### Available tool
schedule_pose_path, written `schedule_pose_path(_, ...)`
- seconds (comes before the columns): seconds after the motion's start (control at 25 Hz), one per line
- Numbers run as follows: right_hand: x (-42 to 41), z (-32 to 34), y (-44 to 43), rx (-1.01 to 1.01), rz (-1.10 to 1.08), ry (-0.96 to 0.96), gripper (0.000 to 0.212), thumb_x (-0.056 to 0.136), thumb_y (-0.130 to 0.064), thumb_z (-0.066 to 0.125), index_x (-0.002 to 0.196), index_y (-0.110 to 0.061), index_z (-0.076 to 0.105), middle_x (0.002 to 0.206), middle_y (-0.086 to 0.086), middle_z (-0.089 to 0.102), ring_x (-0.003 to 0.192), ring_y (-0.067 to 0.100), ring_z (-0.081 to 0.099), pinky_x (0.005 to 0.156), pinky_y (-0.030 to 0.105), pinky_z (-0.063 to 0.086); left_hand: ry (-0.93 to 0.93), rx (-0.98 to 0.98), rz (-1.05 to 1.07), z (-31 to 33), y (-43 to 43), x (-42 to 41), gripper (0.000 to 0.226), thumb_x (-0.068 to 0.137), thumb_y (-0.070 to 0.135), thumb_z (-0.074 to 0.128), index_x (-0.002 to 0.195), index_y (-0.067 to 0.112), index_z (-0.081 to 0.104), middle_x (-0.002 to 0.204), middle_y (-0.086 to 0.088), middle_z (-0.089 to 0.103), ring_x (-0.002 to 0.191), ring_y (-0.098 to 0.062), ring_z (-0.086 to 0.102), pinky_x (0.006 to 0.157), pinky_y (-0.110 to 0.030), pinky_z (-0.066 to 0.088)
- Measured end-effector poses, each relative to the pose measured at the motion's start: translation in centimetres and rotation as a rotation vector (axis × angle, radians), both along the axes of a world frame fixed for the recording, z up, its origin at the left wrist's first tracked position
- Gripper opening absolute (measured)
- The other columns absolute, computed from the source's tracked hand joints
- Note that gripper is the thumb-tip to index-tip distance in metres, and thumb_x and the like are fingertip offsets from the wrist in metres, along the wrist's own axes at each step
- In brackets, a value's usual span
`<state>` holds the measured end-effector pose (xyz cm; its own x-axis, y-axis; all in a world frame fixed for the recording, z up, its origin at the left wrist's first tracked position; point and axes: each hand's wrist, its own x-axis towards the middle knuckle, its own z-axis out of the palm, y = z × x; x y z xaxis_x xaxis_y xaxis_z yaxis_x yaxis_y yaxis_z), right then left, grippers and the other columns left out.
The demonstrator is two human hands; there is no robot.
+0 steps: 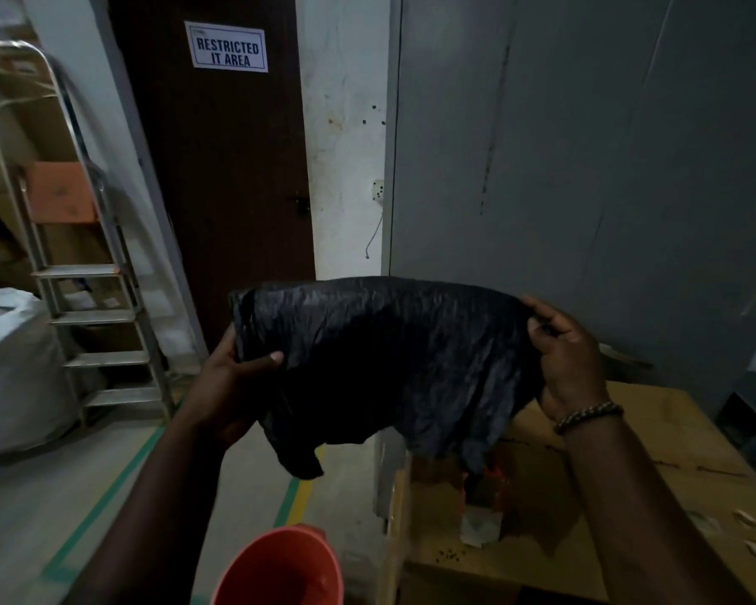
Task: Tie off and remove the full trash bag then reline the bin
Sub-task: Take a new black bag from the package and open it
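- The orange bin (280,569) stands at the bottom edge of the view, only its upper part in frame, its orange inner wall showing.
- A black trash bag (389,355) hangs in the air above the bin and well apart from it, stretched sideways between the two hands, its crumpled lower corners drooping toward the bin.
- The left hand (232,377), above the bin and to its left, pinches the bag's left edge: the thumb (269,359) lies across the near face of the plastic and the fingers are hidden behind it.
- The right hand (568,360), above the bin and to its right, grasps the bag's right edge. Its fingers (542,329) curl over the top corner, the plastic bunches under the palm, and the back of the hand faces the camera.
- A beaded bracelet (588,416) sits on the right wrist.
- An open cardboard box (651,451) stands just right of the bin; the bag's right lower corner hangs over the box's opening.
- Beyond the bin is a dark door (219,176) with a sign (227,48) reading "RESTRICTED IT AREA".
- Beyond the bin to its left stand a metal stepladder (101,316) and a white sack (14,369); beyond it to the right, a grey cabinet (585,146).
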<state>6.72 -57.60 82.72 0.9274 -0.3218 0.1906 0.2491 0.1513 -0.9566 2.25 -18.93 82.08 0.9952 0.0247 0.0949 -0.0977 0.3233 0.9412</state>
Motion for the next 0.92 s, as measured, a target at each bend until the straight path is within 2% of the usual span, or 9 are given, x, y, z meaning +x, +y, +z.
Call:
schedule_pose_path(0.16, 1.8, -0.5, 0.1, 0.149, -0.237, 0.106, 0.025, 0.094, -0.021, 0.069, 0.119, -0.016, 0.067, 0.126, 0.011, 0.066, 0.119, 0.034, 0.063, 0.083, 0.039, 0.057, 0.094, -0.106, 0.221, 0.0, 2.7, 0.9, 0.037, 0.101, 0.005, 0.053, 0.136, 0.016, 0.058, 0.128, -0.020, 0.067, 0.110, -0.039, 0.069, 0.086, -0.045, 0.057)
schedule_pose_path(0.28, 1.5, -0.8, 2.3, 0.415, -0.010, 0.068, 0.065, 0.084, -0.034, 0.077, 0.139, -0.010, 0.050, 0.135, 0.020, 0.059, 0.123, 0.040, 0.059, 0.080, 0.042, 0.058, 0.175, -0.166, 0.252, -0.2, 3.9, 0.8, 0.025, 0.103, 0.031, 0.055, 0.119, 0.016, 0.067, 0.113, -0.013, 0.074, 0.098, -0.029, 0.073, 0.084, -0.040, 0.055)
schedule_pose_path(0.4, 0.4, -0.8, 5.1, 0.329, 0.293, 0.073, 0.084, 0.087, 0.001, 0.066, 0.150, -0.046, 0.034, 0.130, 0.013, 0.062, 0.115, 0.032, 0.066, 0.093, 0.051, 0.055, 0.244, -0.140, 0.156, -0.5, 5.3, 0.6, 0.045, 0.098, 0.056, 0.054, 0.119, 0.018, 0.068, 0.118, -0.010, 0.072, 0.108, -0.029, 0.067, 0.098, -0.043, 0.048)
schedule_pose_path(0.48, 0.0, -1.3, 6.6, 0.139, 0.421, 0.130, 0.099, 0.081, 0.017, 0.063, 0.147, -0.052, 0.036, 0.123, 0.018, 0.068, 0.111, 0.035, 0.068, 0.096, 0.055, 0.053, 0.305, -0.108, 0.098, -0.1, 5.9, 0.4, 0.053, 0.097, 0.060, 0.052, 0.124, 0.018, 0.069, 0.122, -0.011, 0.072, 0.113, -0.030, 0.066, 0.101, -0.047, 0.047)
schedule_pose_path(0.6, 0.5, -2.0, 8.3, -0.005, 0.276, 0.210, 0.058, 0.091, 0.012, 0.058, 0.134, -0.027, 0.060, 0.118, 0.022, 0.070, 0.106, 0.039, 0.069, 0.092, 0.053, 0.056, 0.288, -0.087, 0.175, -2.2, 10.4, 2.0, 0.048, 0.098, 0.054, 0.055, 0.124, 0.016, 0.068, 0.129, -0.011, 0.067, 0.110, -0.023, 0.067, 0.106, -0.047, 0.045)
schedule_pose_path(0.68, 1.1, -2.6, 8.8, -0.033, 0.119, 0.272, 0.032, 0.097, 0.006, 0.054, 0.111, -0.018, 0.069, 0.121, 0.022, 0.067, 0.103, 0.039, 0.067, 0.079, 0.047, 0.060, 0.281, -0.247, 0.161, -3.2, 12.8, 2.8, 0.062, 0.093, 0.061, 0.057, 0.143, 0.024, 0.058, 0.144, -0.006, 0.059, 0.118, -0.018, 0.067, 0.107, -0.045, 0.049)
schedule_pose_path(0.76, 1.4, -3.2, 9.4, -0.054, 0.065, 0.315, 0.027, 0.099, 0.004, 0.050, 0.097, -0.016, 0.069, 0.117, 0.022, 0.068, 0.098, 0.038, 0.067, 0.064, 0.035, 0.057, 0.198, -0.414, 0.113, -3.1, 13.9, 2.3, 0.056, 0.103, 0.058, 0.041, 0.144, 0.024, 0.058, 0.138, -0.002, 0.064, 0.124, -0.018, 0.064, 0.106, -0.041, 0.051)
schedule_pose_path(0.84, 1.2, -3.8, 10.4, -0.052, 0.079, 0.346, 0.025, 0.100, 0.004, 0.047, 0.097, -0.010, 0.067, 0.111, 0.022, 0.069, 0.091, 0.037, 0.068, 0.058, 0.034, 0.056, 0.133, -0.531, 0.058, -1.2, 12.3, -0.2, 0.063, 0.106, 0.061, 0.029, 0.148, 0.020, 0.052, 0.151, -0.006, 0.053, 0.143, -0.023, 0.045, 0.124, -0.043, 0.026)
schedule_pose_path(0.92, 0.9, -4.1, 11.7, -0.042, 0.104, 0.373, 0.023, 0.100, 0.004, 0.045, 0.105, -0.004, 0.066, 0.113, 0.024, 0.067, 0.092, 0.039, 0.067, 0.069, 0.046, 0.060, 0.115, -0.611, -0.077, -1.2, 12.7, -0.4, 0.078, 0.101, 0.071, 0.031, 0.159, 0.020, 0.032, 0.164, -0.010, 0.030, 0.154, -0.030, 0.020, 0.127, -0.048, 0.003)
